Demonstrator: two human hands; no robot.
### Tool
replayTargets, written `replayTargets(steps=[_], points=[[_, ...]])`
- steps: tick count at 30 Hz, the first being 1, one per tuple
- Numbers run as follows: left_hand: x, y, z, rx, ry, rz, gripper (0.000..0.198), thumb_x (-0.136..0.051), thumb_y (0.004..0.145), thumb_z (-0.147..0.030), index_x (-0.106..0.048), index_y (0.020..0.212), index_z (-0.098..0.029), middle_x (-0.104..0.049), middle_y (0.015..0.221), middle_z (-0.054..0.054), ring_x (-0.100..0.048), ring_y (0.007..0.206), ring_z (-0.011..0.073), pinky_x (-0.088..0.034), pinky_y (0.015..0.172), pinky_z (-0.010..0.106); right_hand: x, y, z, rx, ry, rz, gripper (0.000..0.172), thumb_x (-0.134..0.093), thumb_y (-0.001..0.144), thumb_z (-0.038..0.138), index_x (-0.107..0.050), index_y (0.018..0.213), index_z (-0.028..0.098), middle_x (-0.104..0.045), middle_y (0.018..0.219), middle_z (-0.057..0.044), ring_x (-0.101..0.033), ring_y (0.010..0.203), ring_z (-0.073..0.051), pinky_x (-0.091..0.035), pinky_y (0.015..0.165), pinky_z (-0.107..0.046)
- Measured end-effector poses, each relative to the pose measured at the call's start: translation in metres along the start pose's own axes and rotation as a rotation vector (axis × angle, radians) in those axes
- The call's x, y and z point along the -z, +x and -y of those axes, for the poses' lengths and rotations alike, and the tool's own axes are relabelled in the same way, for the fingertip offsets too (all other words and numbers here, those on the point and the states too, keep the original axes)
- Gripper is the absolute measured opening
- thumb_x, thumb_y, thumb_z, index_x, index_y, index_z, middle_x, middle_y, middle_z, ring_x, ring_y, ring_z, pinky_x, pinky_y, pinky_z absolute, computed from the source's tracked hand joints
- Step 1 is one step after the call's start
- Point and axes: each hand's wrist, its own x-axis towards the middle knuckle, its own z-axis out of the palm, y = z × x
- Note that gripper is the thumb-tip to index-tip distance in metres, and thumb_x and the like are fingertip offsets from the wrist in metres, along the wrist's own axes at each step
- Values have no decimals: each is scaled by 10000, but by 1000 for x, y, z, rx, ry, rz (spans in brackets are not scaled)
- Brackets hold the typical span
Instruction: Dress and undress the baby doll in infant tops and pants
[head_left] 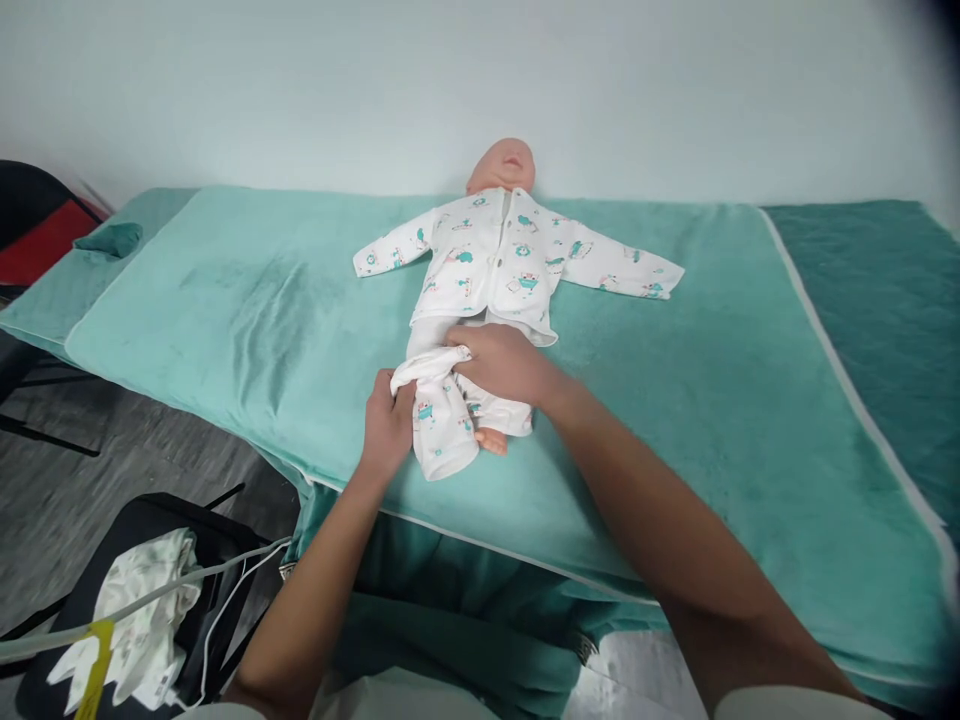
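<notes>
A baby doll lies on its back on a teal towel, dressed in a white printed jacket with sleeves spread out. White printed trousers are bunched around its legs, and one bare foot pokes out. My left hand grips the gathered waistband at the doll's left side. My right hand is closed on the same waistband fabric near the doll's hip.
The towel covers a table with a darker green quilted sheet at the right. A folded teal cloth lies at the far left. A black stool with white baby clothing and cables stands low on the left.
</notes>
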Motion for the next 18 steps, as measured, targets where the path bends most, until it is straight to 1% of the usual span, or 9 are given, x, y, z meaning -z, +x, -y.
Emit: replayTargets(steps=[3, 6, 8, 11, 15, 18], points=[[2, 11, 1, -66, 57, -7, 169, -516, 989, -369, -499, 896, -229, -584, 758, -33, -545, 707, 152, -382, 663, 274, -5, 1, -2, -26, 15, -54, 159, -531, 934, 202, -673, 1005, 191, -751, 955, -67, -650, 868, -216, -304, 678, -295], [4, 24, 3, -154, 106, -7, 130, -500, 989, -337, -506, 914, -232, -609, 781, -19, -571, 727, 167, -385, 679, 283, -7, 2, -3, -43, 38, -77, 164, -537, 937, 222, -675, 1022, 200, -761, 966, -65, -666, 888, -229, -313, 680, -296], [6, 35, 4, -222, 109, -1, 96, -509, 971, -305, -514, 912, -230, -627, 813, -10, -585, 761, 171, -395, 702, 284, -8, 3, -4, -57, 47, -94, 169, -540, 939, 230, -675, 1037, 203, -766, 964, -67, -671, 886, -236, -314, 678, -297], [8, 54, 4, -292, 71, 45, 90, -518, 950, -295, -533, 895, -225, -641, 834, -11, -585, 785, 162, -411, 723, 277, -10, 5, -3, -82, 37, -126, 169, -527, 945, 217, -665, 1039, 196, -765, 949, -82, -672, 864, -243, -302, 666, -303], [7, 82, -1, -308, 31, 91, 168, -552, 916, -339, -538, 804, -215, -586, 722, -34, -517, 708, 143, -382, 663, 264, -12, 8, -3, -87, 40, -174, 139, -522, 952, 192, -646, 1015, 190, -760, 945, -95, -672, 861, -249, -298, 664, -306], [3, 103, -6, -328, -29, 106, 189, -594, 854, -325, -524, 725, -207, -535, 659, -44, -469, 665, 131, -363, 626, 255, -11, 11, -5, -90, 115, -196, 120, -539, 946, 178, -642, 1005, 195, -763, 976, -93, -671, 884, -246, -326, 683, -299]])
